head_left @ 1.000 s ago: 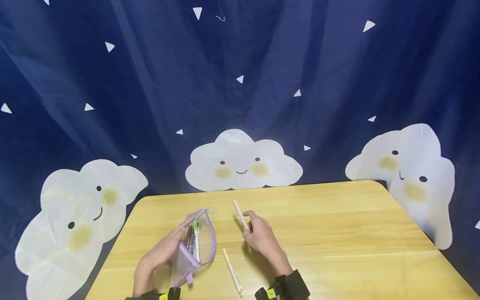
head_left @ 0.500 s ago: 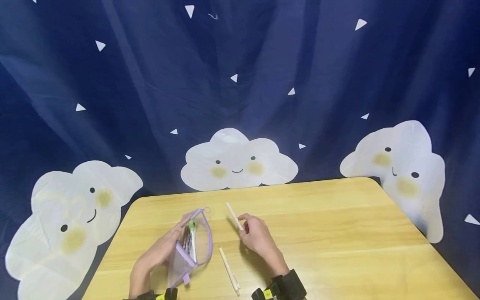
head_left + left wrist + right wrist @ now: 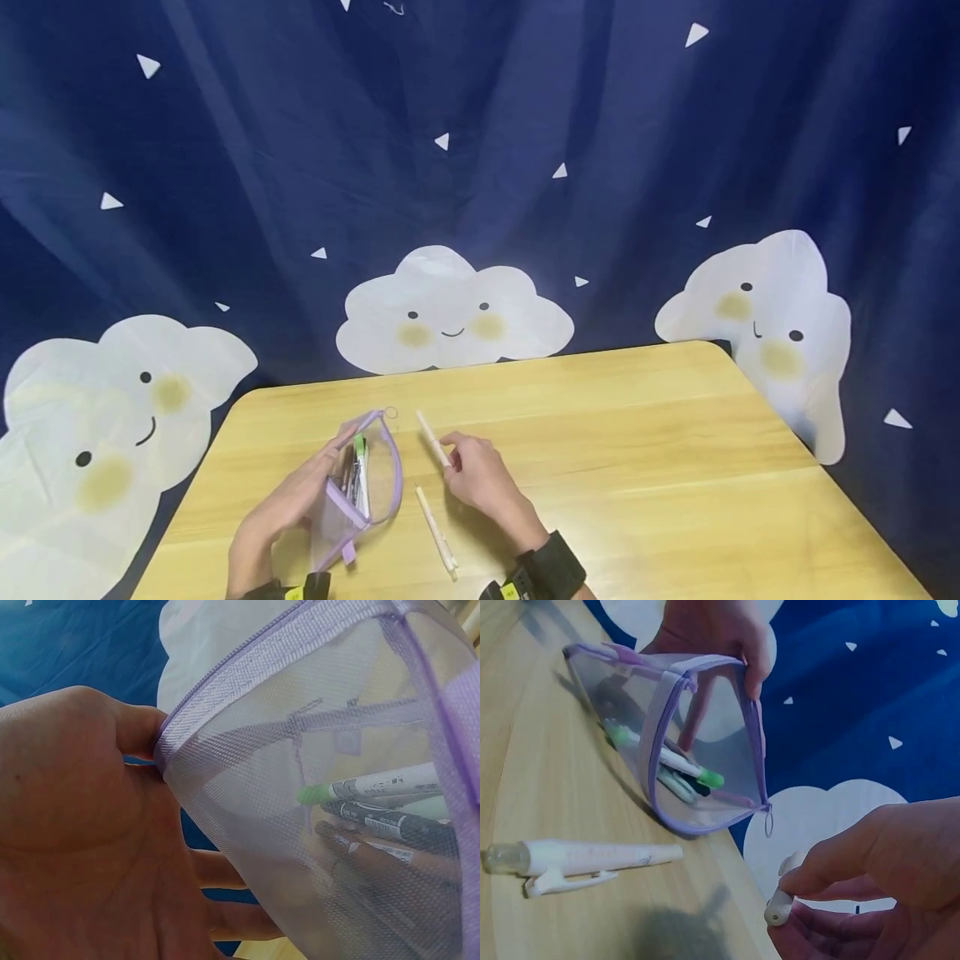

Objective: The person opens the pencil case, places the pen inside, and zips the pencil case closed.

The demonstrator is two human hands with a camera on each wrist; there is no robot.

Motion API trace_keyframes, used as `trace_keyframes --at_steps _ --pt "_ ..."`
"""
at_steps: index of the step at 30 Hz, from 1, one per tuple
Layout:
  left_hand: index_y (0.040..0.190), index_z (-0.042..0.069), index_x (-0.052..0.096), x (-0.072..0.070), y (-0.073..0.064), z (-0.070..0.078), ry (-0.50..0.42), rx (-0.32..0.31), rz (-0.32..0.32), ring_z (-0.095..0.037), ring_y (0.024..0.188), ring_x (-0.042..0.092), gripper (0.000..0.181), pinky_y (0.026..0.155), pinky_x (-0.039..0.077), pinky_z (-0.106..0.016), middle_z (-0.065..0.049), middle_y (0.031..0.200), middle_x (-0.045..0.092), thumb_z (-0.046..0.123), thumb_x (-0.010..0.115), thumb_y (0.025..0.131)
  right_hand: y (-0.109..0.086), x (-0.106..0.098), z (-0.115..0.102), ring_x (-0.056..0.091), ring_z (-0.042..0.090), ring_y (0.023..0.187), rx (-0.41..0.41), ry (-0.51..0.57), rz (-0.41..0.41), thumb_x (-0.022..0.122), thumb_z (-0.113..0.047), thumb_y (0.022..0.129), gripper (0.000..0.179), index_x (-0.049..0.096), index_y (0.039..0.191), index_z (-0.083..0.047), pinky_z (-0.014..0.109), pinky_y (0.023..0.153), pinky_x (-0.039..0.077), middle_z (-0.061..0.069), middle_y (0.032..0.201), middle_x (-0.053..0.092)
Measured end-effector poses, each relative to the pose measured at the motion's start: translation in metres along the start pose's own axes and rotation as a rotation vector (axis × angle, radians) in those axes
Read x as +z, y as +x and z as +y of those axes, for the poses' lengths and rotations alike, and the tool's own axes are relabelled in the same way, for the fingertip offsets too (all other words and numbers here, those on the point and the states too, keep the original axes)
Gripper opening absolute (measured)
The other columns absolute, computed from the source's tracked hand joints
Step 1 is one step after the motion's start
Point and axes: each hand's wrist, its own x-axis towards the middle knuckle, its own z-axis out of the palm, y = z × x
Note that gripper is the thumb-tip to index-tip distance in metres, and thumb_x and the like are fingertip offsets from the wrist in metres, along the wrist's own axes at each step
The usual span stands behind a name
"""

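Observation:
A see-through mesh pencil pouch with lilac trim (image 3: 347,503) stands with its zip opening spread in the head view. My left hand (image 3: 288,500) holds its far left edge, thumb on the zip trim (image 3: 217,690) and other fingers behind the mesh. Inside lie several pens, among them a white marker with a green end (image 3: 711,778) and a dark pen (image 3: 382,823). To the right of the pouch, my right hand (image 3: 483,479) pinches a pale pen (image 3: 432,439) between thumb and fingers, its long end pointing away to the far left.
A second pale click pen (image 3: 435,531) with a clip lies on the wooden table (image 3: 637,467), between the pouch and my right forearm. Behind the table's far edge hangs a dark blue curtain (image 3: 510,83) with smiling white clouds (image 3: 450,308).
The head view has turned, shifting the scene left. My right hand has tilted its pen and brought the far tip closer to the pouch's ring. My left hand keeps its hold on the pouch.

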Motion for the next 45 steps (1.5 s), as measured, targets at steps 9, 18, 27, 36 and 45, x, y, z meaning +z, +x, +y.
trace_keyframes --at_steps 9,18,27,36,45 --pt "0.167 0.020 0.015 0.000 0.002 -0.001 0.081 0.092 0.049 -0.052 0.151 0.006 0.054 0.105 0.014 -0.084 -0.017 0.171 0.004 0.035 0.018 0.115 0.003 0.010 -0.022 0.054 0.006 0.062 0.007 0.091 -0.104 0.067 0.009 0.084 0.046 0.064 0.130 0.005 0.019 0.055 0.051 0.005 0.088 0.067" --pt "0.167 0.024 0.012 0.002 0.002 -0.002 0.034 0.037 0.035 -0.051 0.152 0.003 0.054 0.099 0.020 -0.088 -0.014 0.172 0.000 0.036 0.018 0.115 0.014 0.046 -0.053 0.048 0.007 0.052 0.054 0.175 -0.192 0.067 0.010 0.081 0.050 0.063 0.131 0.008 0.018 0.042 0.040 0.003 0.074 0.061" --pt "0.166 0.016 0.018 -0.001 0.001 -0.003 0.068 0.112 0.056 -0.053 0.150 0.009 0.054 0.105 0.015 -0.085 -0.018 0.170 0.007 0.034 0.020 0.115 0.027 0.067 -0.062 0.064 0.008 0.073 0.068 0.191 -0.201 0.069 0.007 0.086 0.041 0.069 0.127 0.001 0.018 0.057 0.055 0.009 0.097 0.074" --pt "0.166 0.019 0.019 0.000 0.005 0.000 0.096 0.119 0.060 -0.048 0.152 0.009 0.052 0.110 0.009 -0.079 -0.019 0.170 0.008 0.031 0.021 0.115 0.018 0.030 -0.040 0.062 0.009 0.074 0.039 0.189 -0.083 0.062 0.006 0.093 0.034 0.067 0.126 0.000 0.021 0.059 0.055 0.009 0.096 0.070" --pt "0.166 0.014 0.018 -0.001 0.004 -0.002 0.121 0.137 0.070 -0.049 0.151 0.009 0.053 0.111 0.007 -0.078 -0.018 0.169 0.008 0.029 0.019 0.115 -0.003 0.006 -0.024 0.049 0.007 0.056 -0.008 -0.057 -0.106 0.067 0.004 0.089 0.032 0.068 0.122 0.001 0.020 0.049 0.042 -0.001 0.078 0.061"
